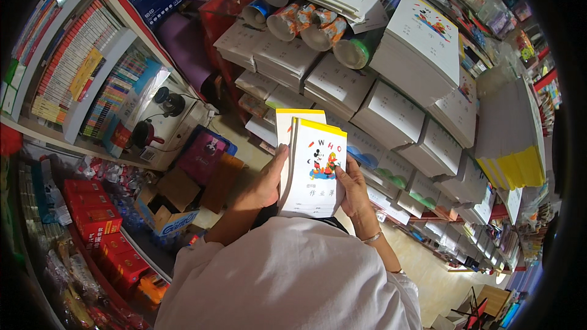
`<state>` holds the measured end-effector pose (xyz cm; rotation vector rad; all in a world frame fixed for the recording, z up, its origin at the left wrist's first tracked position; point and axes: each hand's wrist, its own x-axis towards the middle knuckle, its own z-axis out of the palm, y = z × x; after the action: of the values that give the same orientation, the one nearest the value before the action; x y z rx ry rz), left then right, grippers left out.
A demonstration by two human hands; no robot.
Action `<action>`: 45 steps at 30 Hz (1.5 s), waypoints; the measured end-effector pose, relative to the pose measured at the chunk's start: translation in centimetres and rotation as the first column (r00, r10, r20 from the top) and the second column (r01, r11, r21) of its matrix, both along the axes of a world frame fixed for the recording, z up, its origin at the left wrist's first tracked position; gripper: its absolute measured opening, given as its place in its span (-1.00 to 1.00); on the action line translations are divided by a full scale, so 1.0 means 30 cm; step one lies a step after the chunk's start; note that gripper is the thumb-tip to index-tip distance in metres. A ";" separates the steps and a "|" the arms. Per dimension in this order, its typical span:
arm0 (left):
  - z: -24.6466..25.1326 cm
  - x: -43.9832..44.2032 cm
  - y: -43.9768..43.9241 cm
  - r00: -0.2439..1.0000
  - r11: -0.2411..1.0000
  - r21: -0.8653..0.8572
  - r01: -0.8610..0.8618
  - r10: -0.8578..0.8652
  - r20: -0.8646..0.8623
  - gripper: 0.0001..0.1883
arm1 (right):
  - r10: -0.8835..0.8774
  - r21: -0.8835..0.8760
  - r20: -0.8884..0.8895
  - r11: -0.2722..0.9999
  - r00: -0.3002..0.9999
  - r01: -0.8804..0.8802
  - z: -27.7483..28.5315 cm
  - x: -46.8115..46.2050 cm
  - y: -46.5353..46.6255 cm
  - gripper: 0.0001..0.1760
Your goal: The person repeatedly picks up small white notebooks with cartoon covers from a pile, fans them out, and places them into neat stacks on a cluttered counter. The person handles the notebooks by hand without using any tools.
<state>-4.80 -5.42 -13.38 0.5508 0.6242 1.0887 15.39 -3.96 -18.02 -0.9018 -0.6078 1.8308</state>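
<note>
A stack of exercise books [321,197] with white covers, yellow top edges and a cartoon print is held upright in front of my body. My left hand [271,178] grips its left side, the thumb up along the edge. On the right side, my right hand [354,183] holds the stack with the thumb on the front cover. Another yellow-topped exercise book [300,113] stands out above and behind the front ones at the left. How many books are in the stack, I cannot tell. A bracelet circles my right wrist.
Ahead and to the right, a shelf unit carries piled notebooks [390,110], a tall exercise book stack [412,64] and wrapped rolls [284,23]. A bookcase [69,133] stands at the left. An opened cardboard box [172,201] and red cartons [98,215] lie at the lower left.
</note>
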 end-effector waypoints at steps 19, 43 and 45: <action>-0.063 -0.104 0.043 0.992 0.995 -0.095 -0.008 0.020 0.128 -0.39 | -0.143 0.060 -0.319 0.984 0.937 0.170 0.111 0.145 0.023 -0.56; -0.082 0.071 -0.039 0.989 0.990 -0.104 0.093 -0.079 0.129 -0.41 | -0.506 0.531 0.556 0.826 0.659 0.187 0.023 0.046 -0.043 -0.51; -0.094 0.078 -0.029 0.992 0.993 -0.082 0.082 -0.074 0.101 -0.39 | -0.571 0.623 0.624 0.776 0.533 0.102 0.036 0.047 -0.047 -0.47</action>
<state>-2.46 -6.30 -16.21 0.4412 0.5564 1.0043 16.80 -5.36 -16.95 -1.3273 -1.2981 0.7110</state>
